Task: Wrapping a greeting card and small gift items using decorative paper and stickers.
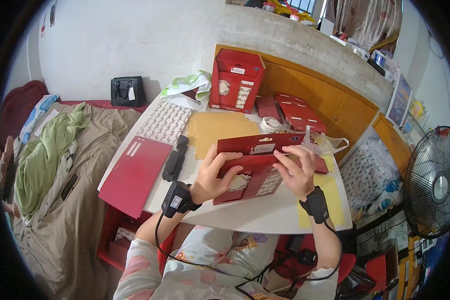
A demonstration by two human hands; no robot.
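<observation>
A flat red cardboard package (253, 168) with a hang hole and patterned panels stands upright, tilted, on the white table (225, 215) in front of me. My left hand (219, 170) grips its left side, fingers over the upper edge and thumb on the front. At the upper right, my right hand (296, 167) pinches the fold below the header flap with thumb and fingertips. Both wrists wear black strapped devices with cables. Behind the package lie tan paper sheets (223, 129) and a small stack of round patterned pieces (270, 124).
A red display box (236, 80) of similar packages stands at the back. Red card sheets (135, 176), patterned paper (165, 120) and a black object (175, 159) lie left. More red packages (300, 111) and a clear plastic bag (328, 144) sit right; a fan (440, 187) stands beyond.
</observation>
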